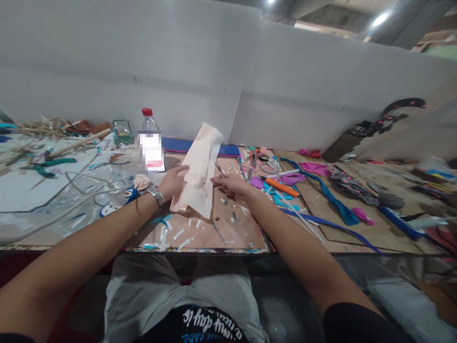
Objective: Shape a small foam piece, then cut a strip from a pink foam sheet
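Dark lettered shirt (210, 326) nearest, cream sheet (198, 174) beyond on the bench (246, 233)

Left hand (173, 182): fingertips touch the sheet's left side; whether they pinch it, I cannot tell. Right hand (231, 184): fingers closed on a slim metal tool (219, 167), just beside the sheet's right side. The sheet slants between the bench's front and back edges, far end over a blue panel (228, 150). White scraps (178, 233) lie toward the front edge. Near the back edge, left, stands a red-capped bottle (151, 125).

Bottle (149, 125) beside phone (153, 150), blue folder (174, 145) behind. Green pliers (53, 166) on left sheet (28, 183). Orange cutter (282, 187) right, among scraps (293, 178).
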